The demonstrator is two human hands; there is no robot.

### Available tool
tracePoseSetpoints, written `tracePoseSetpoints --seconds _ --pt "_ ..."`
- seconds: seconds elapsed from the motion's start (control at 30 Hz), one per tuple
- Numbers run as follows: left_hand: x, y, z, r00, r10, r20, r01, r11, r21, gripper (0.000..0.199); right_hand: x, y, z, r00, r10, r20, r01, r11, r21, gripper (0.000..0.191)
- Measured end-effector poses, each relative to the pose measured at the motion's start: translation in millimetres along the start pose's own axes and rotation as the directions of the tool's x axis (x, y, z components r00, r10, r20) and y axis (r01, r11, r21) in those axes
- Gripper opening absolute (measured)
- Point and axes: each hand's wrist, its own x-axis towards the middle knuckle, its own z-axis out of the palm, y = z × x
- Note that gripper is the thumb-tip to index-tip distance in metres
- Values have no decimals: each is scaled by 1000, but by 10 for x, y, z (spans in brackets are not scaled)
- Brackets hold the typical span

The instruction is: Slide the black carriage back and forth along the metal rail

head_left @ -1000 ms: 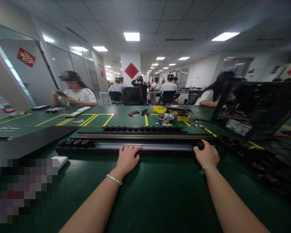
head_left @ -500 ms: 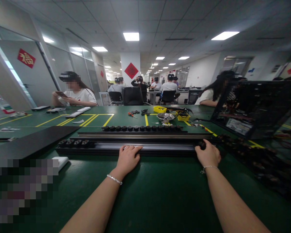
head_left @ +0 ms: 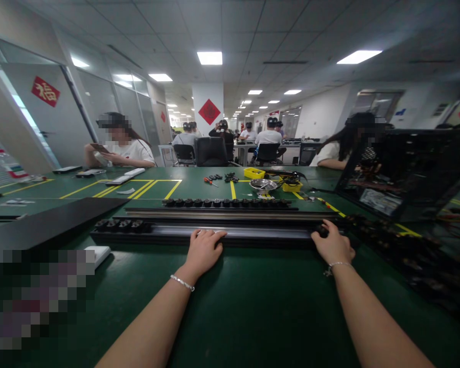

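A long black rail [head_left: 253, 232] with a shiny channel lies crosswise on the green table [head_left: 260, 296]. Several small black parts [head_left: 124, 225] sit in a row at its left end. My left hand [head_left: 205, 250] rests on the rail's near edge around its middle, fingers bent over the edge. At the rail's right end, my right hand [head_left: 334, 244] has thumb and fingers around a small black part [head_left: 322, 231], much of it hidden by the fingers. Behind lies another rail [head_left: 230, 214], and beyond that a strip of black parts [head_left: 226, 203].
Dark parts are heaped at the right [head_left: 417, 250], below an open black case [head_left: 398, 174]. A metal bowl [head_left: 262, 185], yellow bins [head_left: 254, 173] and a screwdriver [head_left: 210, 181] stand or lie farther back. A dark panel [head_left: 61, 220] is at left. People sit beyond.
My right hand has shifted slightly to the right along the rail's end. My left hand stays on the rail. The whole view has moved a little.
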Motion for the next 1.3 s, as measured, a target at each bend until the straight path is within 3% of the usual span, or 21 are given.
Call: tracePoseSetpoints --seconds 0.43,0.8,1.3 --pt "0 2 -1 1000 -5 2 5 1000 -11 34 79 175 61 997 -5 -83 1 998 -55 63" --pt "6 1 5 1000 5 -10 -5 1000 -5 32 90 200 37 990 141 -26 -142 989 -41 73" --pt "0 5 2 1000 -6 -2 6 1000 -4 32 154 269 29 988 144 -52 -146 989 -38 67"
